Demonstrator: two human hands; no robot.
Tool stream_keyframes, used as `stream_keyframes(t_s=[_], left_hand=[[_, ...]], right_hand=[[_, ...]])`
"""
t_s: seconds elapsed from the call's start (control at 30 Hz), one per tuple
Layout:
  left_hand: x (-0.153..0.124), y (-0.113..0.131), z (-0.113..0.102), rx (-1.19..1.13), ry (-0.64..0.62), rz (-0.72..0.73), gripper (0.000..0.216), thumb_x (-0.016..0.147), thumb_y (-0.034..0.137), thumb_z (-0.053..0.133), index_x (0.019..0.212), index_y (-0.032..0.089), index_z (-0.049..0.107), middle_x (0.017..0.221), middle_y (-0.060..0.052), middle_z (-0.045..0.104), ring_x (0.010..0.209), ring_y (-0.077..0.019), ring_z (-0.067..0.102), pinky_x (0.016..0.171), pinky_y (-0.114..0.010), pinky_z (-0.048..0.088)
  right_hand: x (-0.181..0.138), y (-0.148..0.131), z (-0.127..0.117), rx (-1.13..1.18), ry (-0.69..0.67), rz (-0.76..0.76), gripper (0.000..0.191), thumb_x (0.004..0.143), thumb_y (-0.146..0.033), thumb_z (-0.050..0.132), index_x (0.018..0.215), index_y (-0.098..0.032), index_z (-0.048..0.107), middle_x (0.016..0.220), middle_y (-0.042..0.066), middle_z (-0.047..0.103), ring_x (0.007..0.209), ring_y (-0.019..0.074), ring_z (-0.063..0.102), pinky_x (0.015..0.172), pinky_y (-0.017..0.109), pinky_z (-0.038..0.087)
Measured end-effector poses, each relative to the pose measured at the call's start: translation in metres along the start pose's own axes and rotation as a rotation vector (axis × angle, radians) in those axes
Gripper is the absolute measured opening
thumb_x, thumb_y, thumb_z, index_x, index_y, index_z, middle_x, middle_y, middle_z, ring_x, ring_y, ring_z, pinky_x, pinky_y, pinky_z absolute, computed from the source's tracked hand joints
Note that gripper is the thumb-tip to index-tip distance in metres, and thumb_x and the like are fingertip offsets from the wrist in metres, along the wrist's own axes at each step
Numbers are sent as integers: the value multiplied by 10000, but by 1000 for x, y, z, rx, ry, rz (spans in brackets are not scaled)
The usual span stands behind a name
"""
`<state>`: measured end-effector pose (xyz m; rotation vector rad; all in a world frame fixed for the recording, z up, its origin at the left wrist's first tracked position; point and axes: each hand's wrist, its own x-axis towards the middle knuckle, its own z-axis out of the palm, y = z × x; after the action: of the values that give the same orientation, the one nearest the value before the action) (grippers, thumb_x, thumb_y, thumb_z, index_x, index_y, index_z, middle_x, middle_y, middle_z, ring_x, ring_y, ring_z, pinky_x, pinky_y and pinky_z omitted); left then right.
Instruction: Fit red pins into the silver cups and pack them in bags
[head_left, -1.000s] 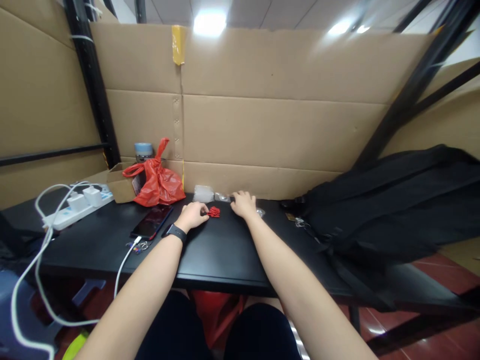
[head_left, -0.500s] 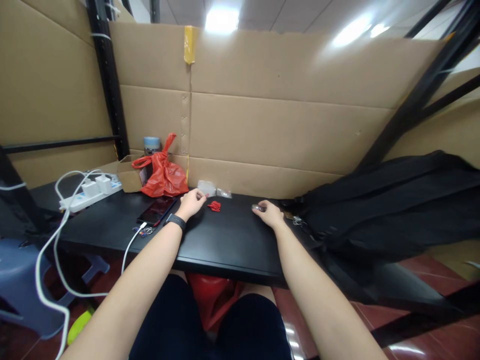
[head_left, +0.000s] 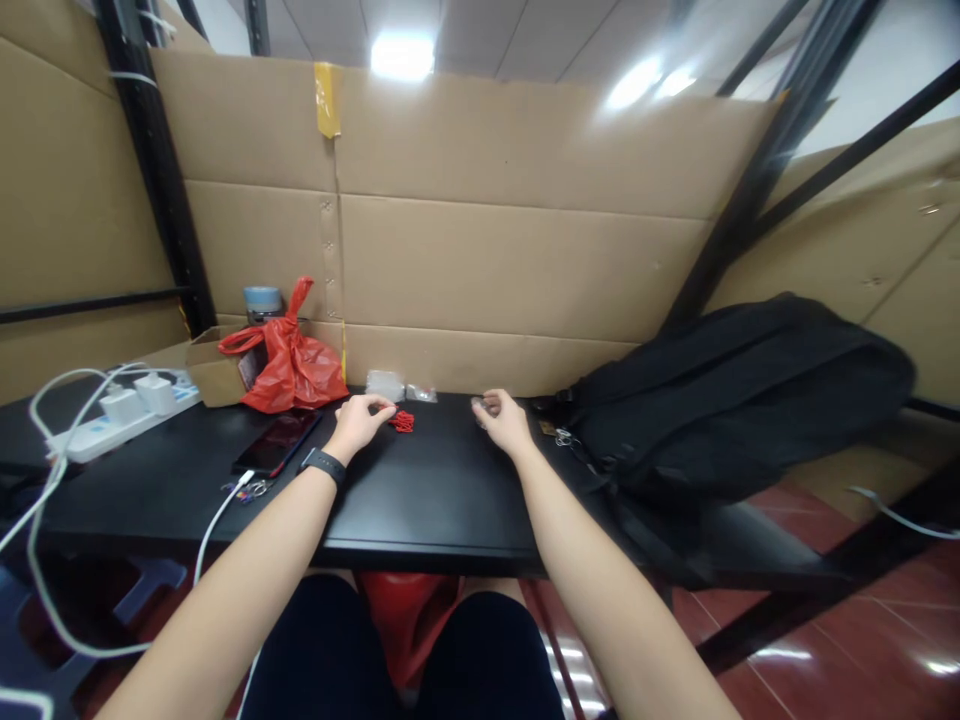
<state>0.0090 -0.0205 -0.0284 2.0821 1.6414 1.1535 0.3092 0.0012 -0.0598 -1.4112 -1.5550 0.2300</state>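
My left hand (head_left: 358, 420), with a black watch on the wrist, rests on the black table (head_left: 420, 490) with its fingers curled, the fingertips touching a small red bundle (head_left: 403, 421). A hand's width to the right, my right hand (head_left: 501, 420) is closed around a small clear item that I cannot make out. Two small clear bags (head_left: 397, 386) lie at the cardboard wall just behind the hands.
A dark phone (head_left: 277, 443) on a white cable lies left of my left hand, with a red plastic bag (head_left: 292, 360), a small carton and a white power strip (head_left: 112, 418) further left. A black backpack (head_left: 735, 400) fills the table's right side. Cardboard walls the back.
My right hand went from the back wall near the clear bags out to the right, closed on a small clear item, then came back left. My left hand stayed by the red bundle.
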Motion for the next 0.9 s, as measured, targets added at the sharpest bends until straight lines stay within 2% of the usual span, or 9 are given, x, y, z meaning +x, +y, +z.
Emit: stream_keyframes(t_s=[0.07, 0.2, 0.33, 0.47, 0.7, 0.9], left_hand=[[-1, 5, 4, -36, -15, 65, 163, 859, 395, 645, 884, 268, 743, 1007, 3, 763, 1035, -233, 664, 953, -359, 443], [-4, 17, 14, -96, -36, 185, 175, 879, 366, 615, 869, 239, 734, 1028, -22, 734, 1028, -219, 648, 952, -344, 459], [-7, 24, 23, -117, -43, 254, 178, 885, 334, 600, 839, 224, 732, 1019, -37, 700, 980, -200, 642, 939, -325, 478], [-7, 24, 28, -145, -55, 272, 163, 885, 295, 586, 851, 214, 724, 1016, -43, 685, 932, -186, 647, 917, -307, 494], [-8, 21, 29, -211, -64, 321, 165, 875, 271, 592, 840, 182, 727, 967, -61, 684, 891, -184, 648, 863, -300, 508], [-7, 21, 30, -233, -64, 332, 158, 870, 253, 600, 859, 177, 738, 977, -71, 690, 904, -194, 655, 861, -307, 511]], right_hand=[[-6, -16, 9, 193, -31, -40, 383, 771, -429, 679, 1062, -203, 576, 1053, 106, 719, 856, 195, 688, 827, 359, 538], [-23, -54, 27, 466, -229, -125, 432, 748, -406, 724, 1095, -224, 545, 1145, 103, 693, 912, 190, 696, 782, 325, 560], [-36, -77, 33, 631, -350, -164, 456, 716, -390, 778, 1085, -240, 556, 1200, 92, 667, 918, 183, 709, 834, 338, 571], [-39, -79, 32, 698, -396, -158, 485, 681, -362, 819, 1079, -238, 572, 1205, 94, 665, 922, 193, 717, 882, 373, 570], [-38, -76, 32, 705, -410, -136, 499, 644, -363, 851, 1056, -221, 608, 1129, 93, 705, 942, 210, 717, 860, 367, 574], [-37, -75, 32, 686, -402, -115, 408, 623, -384, 860, 925, -199, 658, 1136, 106, 725, 945, 235, 723, 895, 404, 569]])
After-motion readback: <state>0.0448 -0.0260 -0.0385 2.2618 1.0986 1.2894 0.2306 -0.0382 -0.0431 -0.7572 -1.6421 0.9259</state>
